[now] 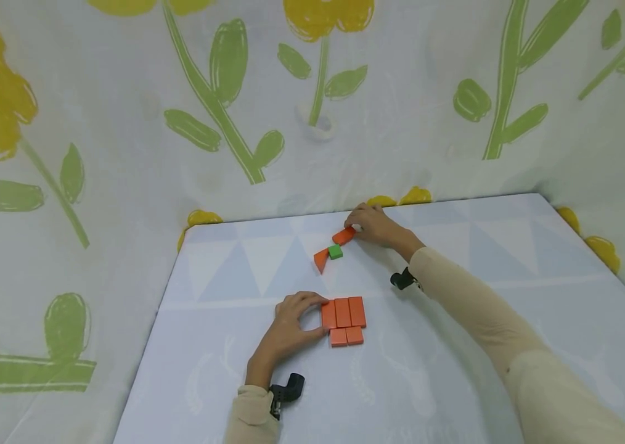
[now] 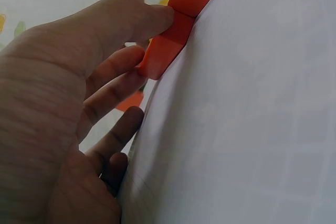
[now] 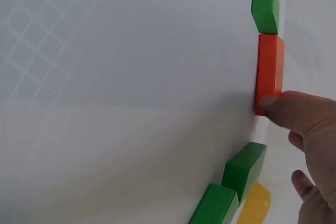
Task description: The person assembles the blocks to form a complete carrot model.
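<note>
We had five orange blocks (image 1: 344,313) grouped on the bench (image 1: 401,357), our left hand (image 1: 289,324) pinching their left edge, while our right hand (image 1: 377,226) pinched a farther orange block (image 1: 343,235) near a green block (image 1: 335,251) and orange triangle (image 1: 320,259), none yet among them.

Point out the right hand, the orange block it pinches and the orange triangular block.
Right hand (image 1: 377,226), head view: back of the hand.
Orange block (image 3: 267,66), right wrist view: its long side.
Orange triangular block (image 1: 321,258), head view: its upper face.

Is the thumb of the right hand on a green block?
No, in the right wrist view the right hand has its thumb on an orange block.
</note>
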`<state>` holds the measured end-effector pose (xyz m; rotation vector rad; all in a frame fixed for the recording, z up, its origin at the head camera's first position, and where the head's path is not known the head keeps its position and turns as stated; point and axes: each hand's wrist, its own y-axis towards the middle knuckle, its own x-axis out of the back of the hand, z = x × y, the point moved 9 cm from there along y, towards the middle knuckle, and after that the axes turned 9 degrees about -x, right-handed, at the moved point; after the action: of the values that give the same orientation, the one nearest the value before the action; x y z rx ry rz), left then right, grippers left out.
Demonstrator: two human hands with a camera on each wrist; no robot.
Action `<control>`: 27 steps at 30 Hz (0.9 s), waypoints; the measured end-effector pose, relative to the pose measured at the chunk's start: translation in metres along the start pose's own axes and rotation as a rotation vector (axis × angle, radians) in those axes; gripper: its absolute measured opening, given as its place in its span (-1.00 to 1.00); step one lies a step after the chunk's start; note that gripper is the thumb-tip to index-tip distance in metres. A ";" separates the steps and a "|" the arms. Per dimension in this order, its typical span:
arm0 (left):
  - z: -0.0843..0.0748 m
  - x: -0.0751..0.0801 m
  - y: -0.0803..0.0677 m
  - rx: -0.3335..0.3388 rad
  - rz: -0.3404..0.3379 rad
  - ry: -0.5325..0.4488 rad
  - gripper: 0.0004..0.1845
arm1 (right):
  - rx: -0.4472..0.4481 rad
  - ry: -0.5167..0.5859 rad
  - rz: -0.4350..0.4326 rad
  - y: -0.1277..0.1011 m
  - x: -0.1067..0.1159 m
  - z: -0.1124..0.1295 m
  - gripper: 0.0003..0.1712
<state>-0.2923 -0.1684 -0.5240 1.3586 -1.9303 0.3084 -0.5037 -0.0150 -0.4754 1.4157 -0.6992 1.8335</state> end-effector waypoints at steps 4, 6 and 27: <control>-0.002 0.000 -0.001 -0.006 -0.003 0.006 -0.48 | 0.015 -0.007 -0.014 -0.007 0.005 0.000 -0.73; -0.002 0.000 -0.002 -0.009 -0.007 0.006 -0.48 | 0.008 -0.013 -0.020 -0.011 0.007 -0.001 -0.74; 0.001 -0.001 0.000 -0.013 0.006 0.022 -0.49 | -0.052 0.139 -0.200 -0.096 0.049 0.019 -0.78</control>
<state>-0.2928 -0.1681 -0.5252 1.3360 -1.9159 0.3119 -0.4233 0.0389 -0.4238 1.2633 -0.5121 1.7251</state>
